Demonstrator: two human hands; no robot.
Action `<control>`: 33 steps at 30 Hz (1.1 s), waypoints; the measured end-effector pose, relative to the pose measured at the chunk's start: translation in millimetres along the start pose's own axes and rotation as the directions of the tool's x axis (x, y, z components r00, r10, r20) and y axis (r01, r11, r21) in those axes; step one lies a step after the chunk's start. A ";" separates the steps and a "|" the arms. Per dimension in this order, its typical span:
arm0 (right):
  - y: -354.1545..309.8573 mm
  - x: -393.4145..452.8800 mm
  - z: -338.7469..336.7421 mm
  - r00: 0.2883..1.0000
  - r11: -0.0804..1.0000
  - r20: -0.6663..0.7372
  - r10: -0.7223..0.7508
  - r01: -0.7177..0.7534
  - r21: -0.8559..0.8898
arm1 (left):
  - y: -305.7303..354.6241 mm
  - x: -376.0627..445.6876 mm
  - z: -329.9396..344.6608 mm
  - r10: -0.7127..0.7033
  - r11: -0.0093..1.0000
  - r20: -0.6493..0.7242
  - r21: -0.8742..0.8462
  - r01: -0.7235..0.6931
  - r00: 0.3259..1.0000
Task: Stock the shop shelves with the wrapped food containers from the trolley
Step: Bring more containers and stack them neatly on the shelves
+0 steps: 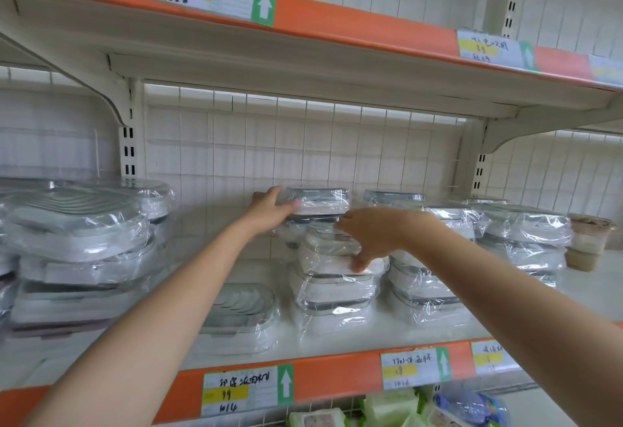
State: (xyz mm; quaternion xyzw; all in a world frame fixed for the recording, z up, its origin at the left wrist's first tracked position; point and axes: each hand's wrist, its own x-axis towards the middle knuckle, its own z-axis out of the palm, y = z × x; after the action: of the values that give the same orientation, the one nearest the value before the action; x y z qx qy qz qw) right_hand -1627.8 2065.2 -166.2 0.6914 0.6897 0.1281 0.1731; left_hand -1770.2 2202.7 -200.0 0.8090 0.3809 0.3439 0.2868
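The shelf edge strip (337,381) is orange. On it, the price labels (247,389) are white with a yellow band and a green panel bearing a white arrow. Above the strip, the wrapped containers (332,291) are white with grey lids under clear film. The back grid panel (303,143) is white.

There is one view only, from a wide-angle camera worn on the person's head. It faces forward and slightly up into a shop shelf (337,335) bay, close enough that both forearms reach in from the lower edge toward the frame's centre. The upper shelf (303,55) slants across the top of the frame, seen from beneath, its straight lines bowed by the lens. The shelf's orange front edge (337,376) crosses the bottom, and a sliver of the level below shows at lower right. The white grid back panel (303,143) fills the middle distance.
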 end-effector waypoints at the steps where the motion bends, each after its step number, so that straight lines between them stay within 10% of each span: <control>1: 0.4 -0.1 0.3 1.000 1.000 0.004 0.006 -0.006 0.005 | -1.8 -3.8 -5.0 -0.018 1.000 -0.003 -0.013 0.018 1.000; 7: -1.7 -6.8 -18.2 0.999 0.994 0.035 -0.013 0.009 0.108 | -19.1 -60.6 -44.6 -0.092 0.953 0.187 0.302 0.032 0.978; 12: -28.7 -2.7 -30.6 0.998 0.995 0.015 -0.066 0.064 0.079 | -35.0 -113.6 -54.5 -0.363 0.759 0.497 0.649 -0.059 0.788; 19: -37.8 -1.2 -28.1 0.994 0.991 -0.048 -0.095 0.099 0.087 | -53.6 -119.2 -54.8 -0.167 0.862 0.182 0.503 0.054 0.969; 25: -5.3 -13.1 -44.8 0.970 0.964 -0.228 0.080 -0.017 0.265 | -15.9 -101.1 -61.2 -0.074 0.989 -0.251 0.107 0.104 0.965; 33: 5.5 -27.2 -51.0 0.895 0.906 -0.425 0.134 0.063 0.418 | 42.4 -65.2 -9.8 0.084 0.991 -0.075 0.110 -0.075 0.994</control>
State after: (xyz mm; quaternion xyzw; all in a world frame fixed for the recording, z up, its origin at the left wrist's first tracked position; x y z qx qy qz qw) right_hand -1644.4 2041.3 -116.0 0.6772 0.7089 0.1338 -0.1447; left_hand -1790.9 2128.5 -185.3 0.8233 0.3774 0.3661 0.2137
